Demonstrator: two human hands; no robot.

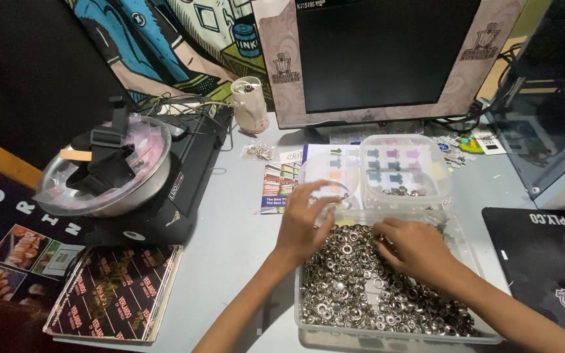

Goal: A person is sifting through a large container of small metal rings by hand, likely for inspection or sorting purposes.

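Observation:
A clear plastic box [308,321] full of several small silver metal rings [354,294] sits in front of me on the grey desk. My left hand [303,221] hovers over the box's far left corner, fingers spread and pinching a small ring at the tips. At the box's far side, my right hand [410,245] rests palm down on the pile, its fingertips pushed among the rings. Just behind both hands stand two smaller clear containers [405,170], the right one holding a few more rings.
A dark monitor [374,52] stands at the back. At left, a metal bowl [109,171] with a black strap sits on a black device. A stack of dark printed sheets [116,291] lies at the front left, a black mat [544,261] at right.

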